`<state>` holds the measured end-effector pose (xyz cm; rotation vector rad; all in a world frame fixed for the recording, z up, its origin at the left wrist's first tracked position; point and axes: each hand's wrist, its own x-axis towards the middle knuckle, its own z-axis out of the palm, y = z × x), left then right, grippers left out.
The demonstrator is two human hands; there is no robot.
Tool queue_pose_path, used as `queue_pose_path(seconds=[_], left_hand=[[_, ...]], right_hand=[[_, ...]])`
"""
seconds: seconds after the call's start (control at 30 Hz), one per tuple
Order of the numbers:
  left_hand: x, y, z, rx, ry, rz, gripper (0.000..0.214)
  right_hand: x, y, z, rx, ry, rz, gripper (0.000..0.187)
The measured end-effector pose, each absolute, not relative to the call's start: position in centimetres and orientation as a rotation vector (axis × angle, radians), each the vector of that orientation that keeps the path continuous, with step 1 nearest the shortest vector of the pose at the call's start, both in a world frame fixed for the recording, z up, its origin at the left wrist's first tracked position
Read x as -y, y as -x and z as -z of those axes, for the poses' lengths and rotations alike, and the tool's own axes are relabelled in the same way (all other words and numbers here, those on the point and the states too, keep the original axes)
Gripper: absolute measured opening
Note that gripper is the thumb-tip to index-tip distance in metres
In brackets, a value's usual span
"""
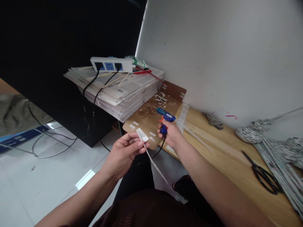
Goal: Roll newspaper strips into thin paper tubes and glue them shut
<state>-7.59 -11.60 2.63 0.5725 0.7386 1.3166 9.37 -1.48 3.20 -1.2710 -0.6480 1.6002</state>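
Between the thumb and fingers of my left hand (127,151) is a white paper strip (142,135), wider at its upper end, with a thin length trailing down toward my lap. My right hand (172,134) grips a blue glue gun (168,117) by its handle, near its orange trigger. The gun's nozzle points up and left over a brown board (142,116) scattered with scraps. A black cord runs down from the handle. Glue gun and strip are apart.
A newspaper stack (123,94) bears a white power strip (112,64) with two black plugs. Black scissors (262,173) lie on the wooden table (220,164), beside rolled paper sticks (281,176) and a braided paper coil (251,130). A pale wall rises behind.
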Motion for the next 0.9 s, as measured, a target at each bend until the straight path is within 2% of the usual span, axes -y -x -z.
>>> queue_pose_path(seconds=[0.23, 0.4, 0.6, 0.7, 0.77, 0.8, 0.9], left_hand=[[11.4, 7.3, -2.8, -0.727, -0.537, -1.289, 0.019], [11.1, 6.7, -2.5, -0.727, -0.541, -1.253, 0.017], [10.8, 5.5, -2.4, -0.736, -0.587, -1.202, 0.016], [10.7, 4.8, -2.8, -0.727, -0.599, -1.210, 0.016], [10.5, 4.2, -3.1, -0.716, -0.599, -1.226, 0.017], [10.4, 3.8, -3.3, -0.709, -0.598, -1.233, 0.018], [10.3, 2.3, -4.0, -0.678, -0.601, -1.236, 0.016]], right_hand=[[-3.1, -7.3, -3.9, 0.519, 1.149, -1.806, 0.031], [-2.1, -7.4, -3.9, 0.447, 1.182, -1.662, 0.014], [2.0, -9.5, -4.8, 0.992, 1.263, -1.507, 0.016], [6.2, -11.1, -5.3, 1.302, 1.254, -1.400, 0.034], [9.1, -12.1, -5.5, 1.345, 1.224, -1.517, 0.039], [10.3, -12.4, -5.6, 1.331, 1.220, -1.577, 0.038], [12.6, -13.4, -5.9, 1.322, 1.256, -1.427, 0.026]])
